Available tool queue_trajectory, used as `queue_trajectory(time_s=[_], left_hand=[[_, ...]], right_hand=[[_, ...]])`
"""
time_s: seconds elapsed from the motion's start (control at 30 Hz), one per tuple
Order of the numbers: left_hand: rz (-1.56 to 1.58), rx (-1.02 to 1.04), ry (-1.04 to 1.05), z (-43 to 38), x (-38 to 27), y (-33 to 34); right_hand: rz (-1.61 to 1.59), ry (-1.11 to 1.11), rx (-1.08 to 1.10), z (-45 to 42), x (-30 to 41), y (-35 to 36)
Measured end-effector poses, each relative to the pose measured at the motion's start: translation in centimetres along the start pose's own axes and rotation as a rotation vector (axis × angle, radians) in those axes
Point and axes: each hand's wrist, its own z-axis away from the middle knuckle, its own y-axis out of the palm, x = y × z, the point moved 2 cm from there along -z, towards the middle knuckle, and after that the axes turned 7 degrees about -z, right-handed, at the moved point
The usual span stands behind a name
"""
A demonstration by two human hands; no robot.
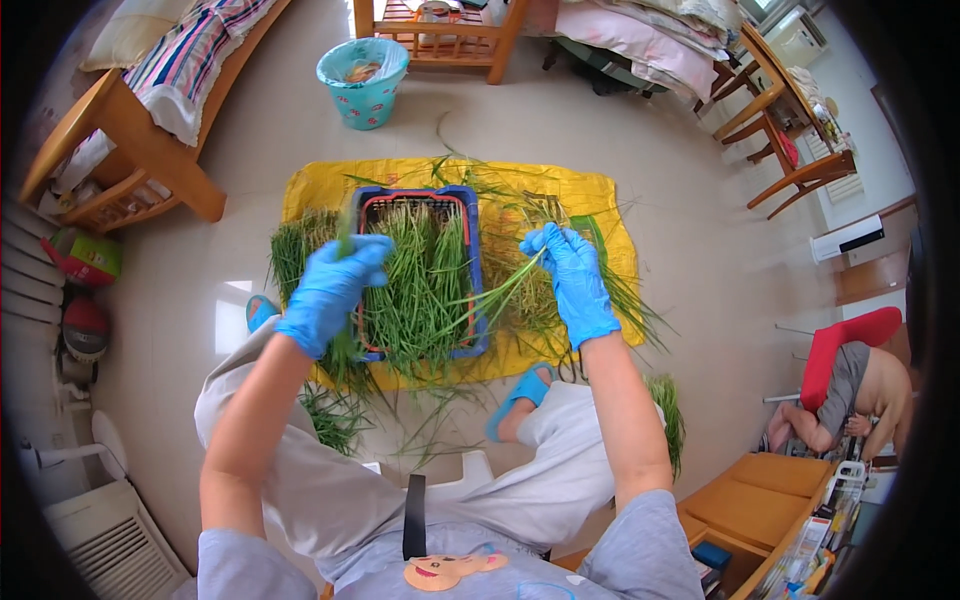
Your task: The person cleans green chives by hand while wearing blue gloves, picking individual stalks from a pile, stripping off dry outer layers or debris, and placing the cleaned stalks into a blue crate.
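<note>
Both hands wear blue disposable gloves. My left hand (334, 289), a little blurred, is closed around an upright bundle of green grass-like stalks (346, 225) at the left side of a blue plastic crate (480, 300) with a red inner rim. My right hand (566, 274) pinches the pale ends of a few long green stalks (502, 292), whose leafy ends reach left over the crate's edge. Rows of green stalks (416, 285) fill the crate. More stalks (292, 247) lie to its left, and loose yellowish stalks and trimmings (517, 277) lie to its right.
A yellow woven sheet (540, 176) lies under the crate. Beyond it stands a turquoise waste bin (367, 94) with a liner. Loose leaves (330, 420) lie on the floor near my legs, and another bunch (667, 420) lies at the right. A person (862, 397) sits far right.
</note>
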Motion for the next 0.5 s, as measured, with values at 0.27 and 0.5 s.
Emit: queue_trajectory(time_s=[0.27,0.5], left_hand=[[0.068,0.321,0.003,1.0,3.2,5.2],[0.044,0.382,-0.078,1.4,3.5,6.2]], right_hand=[[-0.019,0.124,0.022,1.2,-0.9,4.5],[0.000,0.225,-0.020,1.5,-1.5,5.7]])
